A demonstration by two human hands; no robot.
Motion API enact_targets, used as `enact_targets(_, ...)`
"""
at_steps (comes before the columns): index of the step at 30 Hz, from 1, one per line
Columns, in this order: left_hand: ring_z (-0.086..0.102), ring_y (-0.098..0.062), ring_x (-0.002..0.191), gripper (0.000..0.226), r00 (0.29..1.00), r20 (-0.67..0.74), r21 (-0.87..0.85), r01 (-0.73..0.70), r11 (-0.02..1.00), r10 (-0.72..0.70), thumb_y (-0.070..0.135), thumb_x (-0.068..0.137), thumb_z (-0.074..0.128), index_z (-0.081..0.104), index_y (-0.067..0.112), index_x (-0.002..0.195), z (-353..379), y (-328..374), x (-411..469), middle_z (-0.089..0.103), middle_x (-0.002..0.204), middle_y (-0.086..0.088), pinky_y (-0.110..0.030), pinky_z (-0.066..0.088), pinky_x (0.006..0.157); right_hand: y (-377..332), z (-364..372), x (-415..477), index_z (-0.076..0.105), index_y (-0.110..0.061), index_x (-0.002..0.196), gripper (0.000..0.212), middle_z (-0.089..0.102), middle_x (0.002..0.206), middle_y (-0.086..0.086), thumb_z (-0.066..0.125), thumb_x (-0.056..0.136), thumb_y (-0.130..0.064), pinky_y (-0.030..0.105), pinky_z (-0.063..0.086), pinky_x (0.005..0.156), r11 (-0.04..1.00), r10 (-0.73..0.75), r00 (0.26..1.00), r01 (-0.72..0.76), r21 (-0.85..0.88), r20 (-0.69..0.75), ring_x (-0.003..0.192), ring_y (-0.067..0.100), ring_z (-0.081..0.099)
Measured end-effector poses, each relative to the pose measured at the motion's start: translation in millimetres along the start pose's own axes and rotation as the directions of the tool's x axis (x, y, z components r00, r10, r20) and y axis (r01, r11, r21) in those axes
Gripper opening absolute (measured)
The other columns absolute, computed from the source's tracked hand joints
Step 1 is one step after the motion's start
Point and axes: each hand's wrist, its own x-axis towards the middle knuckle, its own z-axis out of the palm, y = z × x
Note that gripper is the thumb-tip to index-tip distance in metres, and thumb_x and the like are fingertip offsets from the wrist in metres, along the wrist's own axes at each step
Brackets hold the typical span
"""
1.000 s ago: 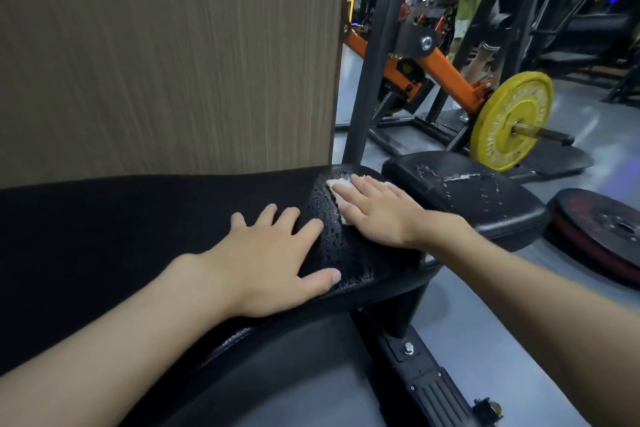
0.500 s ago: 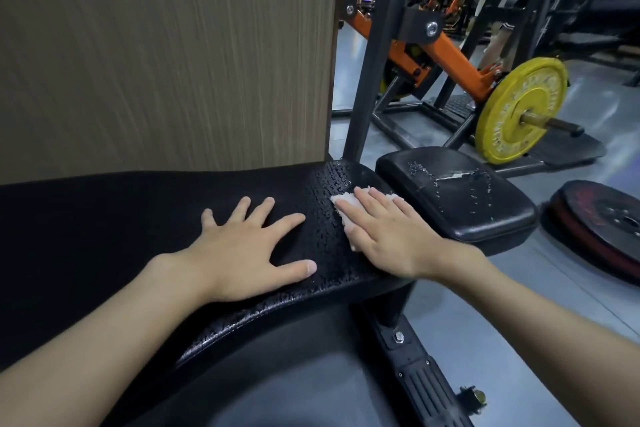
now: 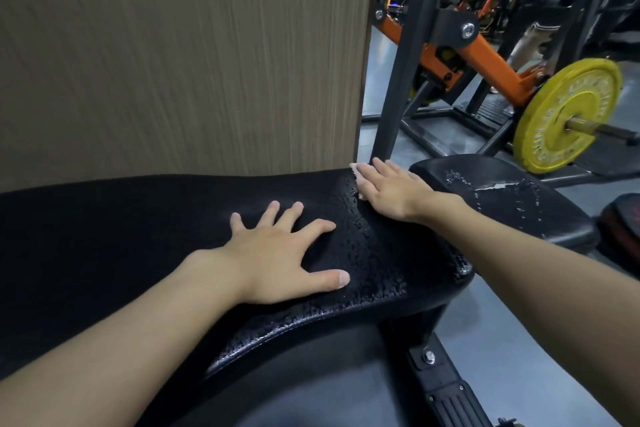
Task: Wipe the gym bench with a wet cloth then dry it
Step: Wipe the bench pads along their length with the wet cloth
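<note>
Pressing right hand [image 3: 388, 189]: flat, fingers together, on cloth [image 3: 356, 173]
Left hand [image 3: 277, 258]: flat, fingers spread, on bench [image 3: 138, 218]
Count: one cloth

black bench pad [image 3: 374, 253] beaded wet, white cloth [image 3: 356, 172] at its far edge

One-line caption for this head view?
Right hand presses white cloth on wet black bench pad; left hand lies flat.

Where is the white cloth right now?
In the head view, the white cloth lies under the right hand, at the bench pad's far right end, beside the smaller seat pad.
</note>
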Motion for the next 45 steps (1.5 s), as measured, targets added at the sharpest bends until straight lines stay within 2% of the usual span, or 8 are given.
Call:
enact_targets(6, 0.001, -0.017, 0.152, 0.073, 0.990, -0.136, -0.117, -0.059, 0.991, 0.043, 0.077, 0.084, 0.039, 0.024, 0.045, 0.148, -6, -25, -10, 0.010, 0.165, 0.007, -0.060, 0.005, 0.118, -24, 4, -6, 0.011, -0.037, 0.155, 0.058, 0.007, 0.166, -0.003, 0.010, 0.099, -0.051, 0.048, 0.003, 0.121, 0.998, 0.056, 0.998, -0.056, -0.029, 0.001, 0.153, 0.021, 0.000)
enact_targets(12, 0.004, -0.020, 0.152, 0.070, 0.977, -0.156, -0.107, 0.129, 0.986, -0.144, 0.077, 0.086, 0.032, 0.023, 0.048, 0.149, -5, -105, -51, 0.011, 0.163, 0.011, -0.060, 0.012, 0.117, -61, 8, -13, 0.012, -0.036, 0.156, 0.057, 0.012, 0.165, -0.001, 0.010, 0.101, -0.049, 0.047, 0.003, 0.120, 0.996, 0.067, 0.997, -0.069, -0.062, -0.025, 0.152, 0.020, 0.005)
enact_targets(22, 0.005, -0.014, 0.151, 0.067, 0.946, -0.186, -0.125, 0.245, 0.961, -0.265, 0.074, 0.088, 0.030, 0.022, 0.048, 0.149, 9, -192, -125, 0.012, 0.163, 0.014, -0.058, 0.014, 0.117, -159, 27, 7, 0.011, -0.037, 0.156, 0.059, 0.010, 0.166, -0.003, 0.009, 0.098, -0.050, 0.051, 0.003, 0.120, 0.996, 0.040, 0.999, -0.039, -0.075, 0.014, 0.153, 0.022, 0.003)
enact_targets(33, 0.016, -0.020, 0.149, 0.075, 0.861, -0.194, -0.125, 0.453, 0.883, -0.470, 0.081, 0.082, 0.027, 0.024, 0.046, 0.148, 17, -267, -195, 0.017, 0.160, 0.010, -0.057, 0.033, 0.106, -296, 41, 25, 0.006, -0.037, 0.157, 0.060, 0.004, 0.167, -0.005, 0.010, 0.098, -0.049, 0.050, -0.001, 0.120, 0.994, -0.100, 0.993, 0.103, -0.046, 0.066, 0.153, 0.021, -0.005)
enact_targets(36, 0.024, -0.014, 0.145, 0.077, 0.855, -0.212, -0.135, 0.454, 0.881, -0.473, 0.084, 0.078, 0.030, 0.028, 0.047, 0.146, 18, -277, -211, 0.023, 0.157, 0.013, -0.053, 0.037, 0.103, -339, 46, 32, 0.006, -0.036, 0.158, 0.060, 0.004, 0.167, -0.004, 0.010, 0.099, -0.048, 0.050, -0.002, 0.121, 0.987, -0.144, 0.987, 0.148, -0.056, 0.074, 0.153, 0.022, -0.005)
enact_targets(41, 0.017, -0.008, 0.148, 0.088, 0.896, -0.170, -0.193, 0.377, 0.906, -0.409, 0.086, 0.073, 0.040, 0.027, 0.043, 0.148, 20, -293, -232, 0.016, 0.161, 0.013, -0.048, 0.028, 0.114, -407, 55, 39, 0.015, -0.033, 0.156, 0.057, 0.017, 0.163, -0.004, 0.012, 0.100, -0.046, 0.049, 0.004, 0.119, 0.966, -0.248, 0.966, 0.253, -0.053, 0.075, 0.152, 0.022, 0.004)
enact_targets(43, 0.026, -0.006, 0.144, 0.088, 0.902, -0.171, -0.197, 0.363, 0.911, -0.397, 0.084, 0.073, 0.044, 0.031, 0.036, 0.146, 20, -294, -235, 0.023, 0.158, 0.014, -0.042, 0.030, 0.112, -431, 57, 41, 0.018, -0.032, 0.155, 0.056, 0.018, 0.162, -0.002, 0.013, 0.100, -0.045, 0.050, 0.004, 0.120, 0.955, -0.288, 0.954, 0.292, -0.045, 0.083, 0.152, 0.023, 0.005)
enact_targets(45, 0.044, -0.006, 0.125, 0.083, 0.891, -0.202, -0.195, 0.370, 0.908, -0.407, 0.084, 0.073, 0.046, 0.036, 0.029, 0.135, 22, -293, -236, 0.038, 0.143, 0.015, -0.035, 0.036, 0.102, -454, 60, 44, 0.013, -0.033, 0.157, 0.058, 0.012, 0.165, -0.002, 0.012, 0.101, -0.046, 0.051, 0.002, 0.120, 0.947, -0.315, 0.944, 0.320, -0.035, 0.099, 0.153, 0.023, 0.000)
